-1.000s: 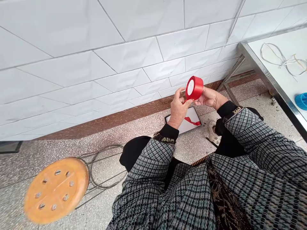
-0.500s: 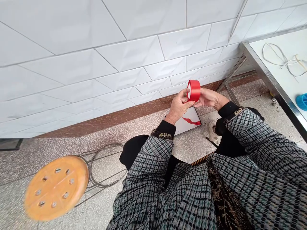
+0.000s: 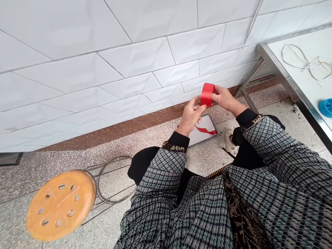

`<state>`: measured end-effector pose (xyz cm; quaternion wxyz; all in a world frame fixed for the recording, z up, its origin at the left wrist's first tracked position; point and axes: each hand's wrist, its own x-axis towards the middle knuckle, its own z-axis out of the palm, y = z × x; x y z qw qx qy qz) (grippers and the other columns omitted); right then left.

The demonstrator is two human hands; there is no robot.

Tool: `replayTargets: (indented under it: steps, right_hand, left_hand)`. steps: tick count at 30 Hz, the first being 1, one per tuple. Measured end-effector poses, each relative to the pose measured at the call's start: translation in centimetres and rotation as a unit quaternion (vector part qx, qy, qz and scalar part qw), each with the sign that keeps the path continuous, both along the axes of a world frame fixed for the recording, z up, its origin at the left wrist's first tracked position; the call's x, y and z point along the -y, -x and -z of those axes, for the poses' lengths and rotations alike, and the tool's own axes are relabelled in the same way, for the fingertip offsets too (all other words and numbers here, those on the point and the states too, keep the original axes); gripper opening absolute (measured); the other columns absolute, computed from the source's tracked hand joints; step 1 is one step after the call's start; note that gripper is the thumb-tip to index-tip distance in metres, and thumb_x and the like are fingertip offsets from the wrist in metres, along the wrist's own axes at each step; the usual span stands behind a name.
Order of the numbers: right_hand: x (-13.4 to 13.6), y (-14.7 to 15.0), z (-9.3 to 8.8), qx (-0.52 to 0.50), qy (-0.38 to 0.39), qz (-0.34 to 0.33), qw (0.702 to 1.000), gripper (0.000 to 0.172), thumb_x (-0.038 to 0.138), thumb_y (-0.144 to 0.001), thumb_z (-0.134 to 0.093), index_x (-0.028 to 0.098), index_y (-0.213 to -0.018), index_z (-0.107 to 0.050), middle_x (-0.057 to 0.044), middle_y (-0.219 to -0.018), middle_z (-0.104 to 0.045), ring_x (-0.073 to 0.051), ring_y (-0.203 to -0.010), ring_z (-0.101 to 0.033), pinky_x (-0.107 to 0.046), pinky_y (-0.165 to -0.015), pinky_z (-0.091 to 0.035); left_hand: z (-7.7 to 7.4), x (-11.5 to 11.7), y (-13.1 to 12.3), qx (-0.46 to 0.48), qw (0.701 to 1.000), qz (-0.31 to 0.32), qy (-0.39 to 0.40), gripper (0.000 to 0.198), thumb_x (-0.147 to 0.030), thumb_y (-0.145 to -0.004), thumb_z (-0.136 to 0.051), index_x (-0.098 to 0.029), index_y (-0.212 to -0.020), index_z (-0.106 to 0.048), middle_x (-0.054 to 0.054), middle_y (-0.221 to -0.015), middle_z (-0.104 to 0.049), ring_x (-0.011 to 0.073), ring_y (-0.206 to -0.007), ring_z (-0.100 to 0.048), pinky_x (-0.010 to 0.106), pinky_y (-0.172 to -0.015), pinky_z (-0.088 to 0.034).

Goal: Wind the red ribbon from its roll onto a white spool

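A roll of red ribbon [image 3: 207, 95] is held up between my two hands, in front of the tiled wall. My left hand [image 3: 190, 116] is closed at its lower left side, the thumb pressed near the bottom edge. From the other side my right hand [image 3: 225, 99] grips the roll, with fingertips at its right face, partly hidden by the roll. Below them a white board or box lid [image 3: 201, 140] with a dark edge lies on the floor. Across it runs a loose strip of red ribbon [image 3: 204, 130].
An orange round stool [image 3: 61, 205] with metal legs is at the lower left. On the right stands a metal-framed table [image 3: 293, 86], bearing loops of pale cord [image 3: 307, 65] and a blue plastic piece [image 3: 325, 108]. A white shoe [image 3: 230, 143] is on the speckled floor.
The roll has been turned, so its white core opening no longer faces the left hand. My right hand has shifted from behind it to grip its right side.
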<state>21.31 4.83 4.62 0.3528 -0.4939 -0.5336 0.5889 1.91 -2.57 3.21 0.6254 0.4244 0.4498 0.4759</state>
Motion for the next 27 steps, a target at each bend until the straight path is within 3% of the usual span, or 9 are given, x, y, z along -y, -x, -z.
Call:
replayTargets:
  steps: [4,6,9,12,17,22,27]
  right_hand:
    - [-0.6,0.3,0.0,-0.016,0.060,0.085,0.994,0.001,0.022,-0.099,-0.075,0.021,-0.099,-0.073,-0.003,-0.079,-0.078,-0.018,-0.074,-0.073,-0.023,-0.063,-0.065]
    - [-0.7,0.4,0.0,-0.024,0.097,0.103,0.990,0.008,0.019,-0.102,-0.072,0.020,-0.094,-0.071,-0.004,-0.074,-0.077,-0.017,-0.067,-0.071,-0.023,-0.061,-0.063]
    - [-0.7,0.7,0.1,-0.028,0.126,0.124,0.984,0.016,0.016,-0.105,-0.072,0.019,-0.090,-0.069,-0.003,-0.069,-0.075,-0.015,-0.060,-0.069,-0.021,-0.059,-0.061]
    - [-0.5,1.0,-0.2,-0.027,0.139,0.142,0.980,0.023,0.013,-0.110,-0.067,0.017,-0.087,-0.070,-0.004,-0.069,-0.075,-0.014,-0.060,-0.070,-0.020,-0.059,-0.059]
    - [0.4,1.5,-1.3,-0.097,0.214,0.104,0.966,0.030,0.019,-0.119,-0.061,0.016,-0.091,-0.072,-0.006,-0.075,-0.080,-0.015,-0.062,-0.074,-0.021,-0.064,-0.063]
    - [1.3,2.1,-1.7,-0.159,0.301,0.053,0.939,0.029,0.030,-0.123,-0.061,0.019,-0.099,-0.071,-0.005,-0.076,-0.081,-0.016,-0.064,-0.075,-0.020,-0.065,-0.065]
    - [1.5,2.2,-1.2,-0.182,0.316,0.019,0.931,0.035,0.034,-0.126,-0.056,0.019,-0.099,-0.071,-0.004,-0.077,-0.079,-0.015,-0.065,-0.073,-0.021,-0.067,-0.065]
  left_hand:
    - [0.3,0.0,-0.8,-0.017,0.999,-0.049,-0.009,0.028,-0.046,-0.097,-0.084,-0.023,-0.101,-0.068,-0.012,-0.059,-0.047,0.0051,-0.040,-0.030,0.022,-0.037,-0.031]
    - [0.4,0.0,-0.9,-0.020,0.999,-0.039,-0.029,0.032,-0.047,-0.098,-0.083,-0.022,-0.088,-0.066,-0.009,-0.064,-0.052,0.0041,-0.041,-0.033,0.022,-0.039,-0.033]
    - [0.4,0.2,-0.9,-0.011,0.998,-0.012,-0.065,0.033,-0.045,-0.098,-0.083,-0.020,-0.083,-0.067,-0.005,-0.070,-0.060,0.0045,-0.047,-0.047,0.022,-0.050,-0.047]
    - [0.1,0.6,-1.1,0.005,0.998,0.001,-0.055,0.030,-0.042,-0.099,-0.080,-0.020,-0.083,-0.068,-0.007,-0.063,-0.053,0.0064,-0.050,-0.050,0.022,-0.055,-0.050]
    - [-0.2,0.8,-1.4,-0.015,1.000,-0.003,0.007,0.031,-0.045,-0.104,-0.076,-0.022,-0.087,-0.066,-0.010,-0.055,-0.043,0.0060,-0.041,-0.032,0.022,-0.041,-0.026]
    - [0.1,0.6,-1.5,-0.054,0.998,-0.022,-0.021,0.039,-0.049,-0.096,-0.087,-0.021,-0.080,-0.066,-0.010,-0.053,-0.043,0.0055,-0.041,-0.033,0.022,-0.042,-0.027]
    - [0.2,0.8,-1.3,-0.034,0.999,-0.015,0.006,0.053,-0.061,-0.089,-0.093,-0.022,-0.071,-0.061,-0.010,-0.049,-0.040,0.0053,-0.039,-0.030,0.023,-0.040,-0.025]
